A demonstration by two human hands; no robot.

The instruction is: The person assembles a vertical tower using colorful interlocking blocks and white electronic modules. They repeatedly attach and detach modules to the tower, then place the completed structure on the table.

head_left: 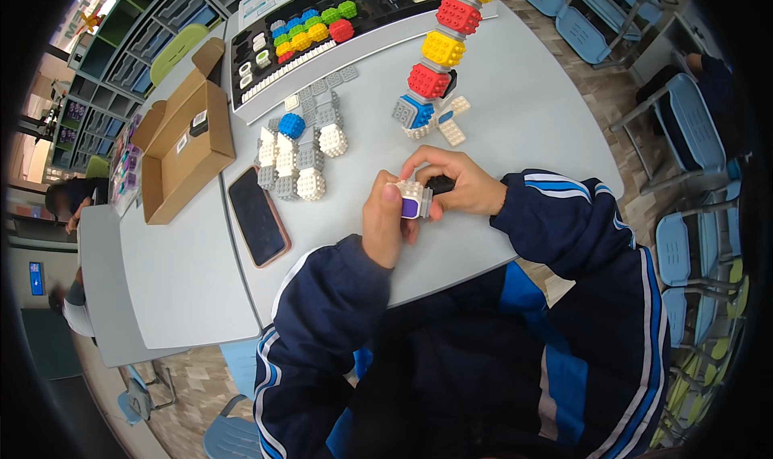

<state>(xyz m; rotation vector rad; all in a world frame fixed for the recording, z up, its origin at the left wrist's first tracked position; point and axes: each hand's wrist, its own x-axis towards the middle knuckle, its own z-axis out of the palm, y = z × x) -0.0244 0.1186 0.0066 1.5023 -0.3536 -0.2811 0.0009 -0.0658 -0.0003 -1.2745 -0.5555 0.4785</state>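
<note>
Between my two hands is a small white studded block (411, 195) with a purple face and a grey plate on its right side. My left hand (384, 217) is closed on it from the left, thumb on top. The fingers of my right hand (463, 181) are closed at its right side, around a black piece (440, 184) that touches or sits close to the block. Beyond my hands stands a tower of red and yellow studded blocks (443, 48), with a blue block (415, 113) low down and white blades (453, 121) at its base.
Left of my hands lie a group of white and grey studded blocks (299, 159) with a blue one (291, 126), and a phone (258, 216). An open cardboard box (187, 147) stands further left. A tray of coloured blocks (241, 105) sits at the back. Chairs (692, 125) stand right of the table.
</note>
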